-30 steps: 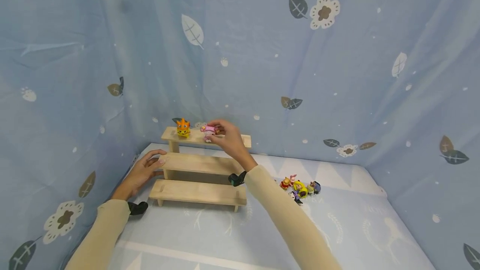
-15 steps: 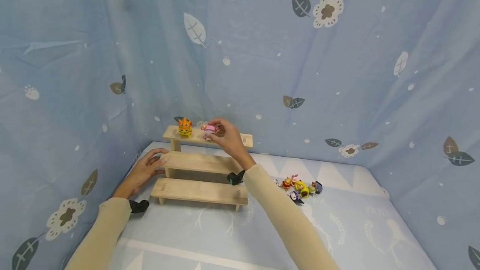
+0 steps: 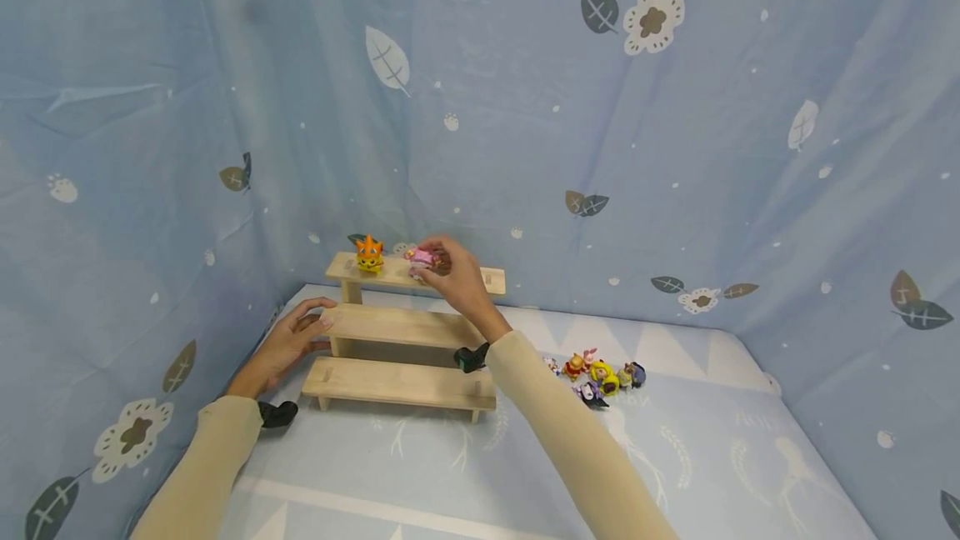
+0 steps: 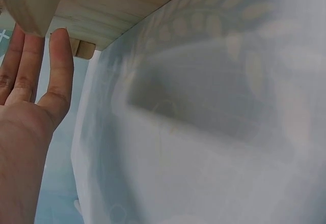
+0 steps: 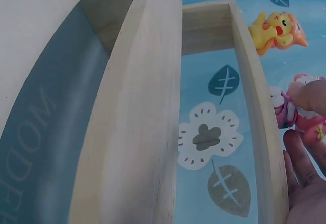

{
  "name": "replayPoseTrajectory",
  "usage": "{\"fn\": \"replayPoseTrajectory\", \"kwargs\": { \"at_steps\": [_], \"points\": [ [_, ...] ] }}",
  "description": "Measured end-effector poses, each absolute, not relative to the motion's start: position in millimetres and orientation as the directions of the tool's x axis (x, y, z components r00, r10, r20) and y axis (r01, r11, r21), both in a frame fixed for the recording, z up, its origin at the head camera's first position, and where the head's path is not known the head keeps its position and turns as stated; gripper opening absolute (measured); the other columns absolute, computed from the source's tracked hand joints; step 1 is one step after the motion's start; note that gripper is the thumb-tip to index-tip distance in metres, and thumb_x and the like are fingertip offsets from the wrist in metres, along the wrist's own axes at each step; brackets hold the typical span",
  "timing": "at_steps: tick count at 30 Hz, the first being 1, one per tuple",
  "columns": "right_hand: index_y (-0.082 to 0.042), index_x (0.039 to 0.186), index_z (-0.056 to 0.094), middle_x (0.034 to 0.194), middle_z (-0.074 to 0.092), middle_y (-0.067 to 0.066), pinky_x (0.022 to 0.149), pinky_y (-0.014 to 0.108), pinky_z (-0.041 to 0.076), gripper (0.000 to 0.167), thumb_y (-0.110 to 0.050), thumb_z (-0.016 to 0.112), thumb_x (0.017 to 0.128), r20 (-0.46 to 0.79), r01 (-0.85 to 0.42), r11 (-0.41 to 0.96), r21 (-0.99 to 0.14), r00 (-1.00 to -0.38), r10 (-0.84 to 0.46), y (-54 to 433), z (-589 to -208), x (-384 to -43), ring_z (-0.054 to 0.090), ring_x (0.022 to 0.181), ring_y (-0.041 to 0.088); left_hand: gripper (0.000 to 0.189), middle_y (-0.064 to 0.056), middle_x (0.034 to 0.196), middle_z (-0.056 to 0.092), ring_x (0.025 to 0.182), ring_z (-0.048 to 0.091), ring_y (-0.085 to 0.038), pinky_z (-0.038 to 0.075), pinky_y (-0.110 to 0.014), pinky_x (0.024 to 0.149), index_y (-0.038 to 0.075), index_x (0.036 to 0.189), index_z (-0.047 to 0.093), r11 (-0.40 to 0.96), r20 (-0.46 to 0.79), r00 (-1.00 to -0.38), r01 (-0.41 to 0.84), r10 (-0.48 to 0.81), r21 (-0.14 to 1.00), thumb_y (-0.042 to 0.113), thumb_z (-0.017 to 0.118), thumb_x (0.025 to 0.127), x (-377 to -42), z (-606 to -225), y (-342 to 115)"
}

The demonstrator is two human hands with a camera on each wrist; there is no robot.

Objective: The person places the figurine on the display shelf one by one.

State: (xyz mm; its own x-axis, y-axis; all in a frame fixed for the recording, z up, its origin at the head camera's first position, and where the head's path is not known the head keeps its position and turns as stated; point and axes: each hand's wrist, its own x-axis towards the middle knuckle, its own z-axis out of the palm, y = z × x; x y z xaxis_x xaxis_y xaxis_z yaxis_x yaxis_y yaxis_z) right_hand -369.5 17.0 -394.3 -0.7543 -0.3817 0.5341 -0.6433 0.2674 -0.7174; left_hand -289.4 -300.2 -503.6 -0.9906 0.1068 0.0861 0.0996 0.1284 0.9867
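My right hand pinches a small pink-and-white figurine between thumb and fingers at the top step of a three-step wooden display stand. The right wrist view shows this figurine close beside the top board, partly covered by the thumb. Left of it on that step stands a yellow figurine with an orange hood. My left hand grips the left end of the middle step; in the left wrist view its fingers reach to the wood, partly hidden behind it.
Several small figurines lie grouped on the patterned cloth right of the stand, partly behind my right sleeve. A blue printed curtain rises close behind the stand and along the left side.
The pink figurine has shifted very slightly to the right in my right hand at the top step. My left hand keeps its place on the stand. The head view has shifted a little.
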Motion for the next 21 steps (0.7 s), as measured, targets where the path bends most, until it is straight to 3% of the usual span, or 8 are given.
{"fn": "replayPoseTrajectory", "kwargs": {
  "at_steps": [6,13,21],
  "points": [
    [-0.016,0.134,0.061,0.127,0.066,0.002,0.093,0.029,0.055,0.047,-0.017,0.081,0.092,0.520,-0.641,0.289,-0.711,-0.756,-0.397,28,-393,-367,0.065,0.109,0.015,0.061,-0.017,0.136,0.052,0.114,0.061,-0.016,0.055,-0.049,0.096,0.013,0.153,0.040,0.141,0.084,-0.991,0.099,0.108,0.985,0.038,0.064,0.103,-289,-503,-299],
    [-0.015,0.138,0.058,0.132,0.063,0.015,0.100,0.042,0.052,0.050,-0.017,0.079,0.093,0.525,-0.646,0.276,-0.712,-0.750,-0.402,57,-383,-359,0.063,0.115,0.032,0.059,-0.015,0.136,0.053,0.114,0.061,-0.015,0.054,-0.054,0.097,0.013,0.153,0.041,0.140,0.090,-0.991,0.103,0.096,0.985,0.037,0.064,0.104,-288,-506,-300],
    [-0.014,0.138,0.059,0.130,0.063,0.007,0.097,0.039,0.054,0.050,-0.021,0.079,0.094,0.538,-0.640,0.274,-0.717,-0.759,-0.365,113,-385,-353,0.063,0.112,0.024,0.058,-0.010,0.134,0.054,0.114,0.060,-0.014,0.055,-0.050,0.096,0.013,0.153,0.041,0.140,0.098,-0.989,0.113,0.111,0.984,0.036,0.063,0.105,-291,-507,-301]
  ]
}}
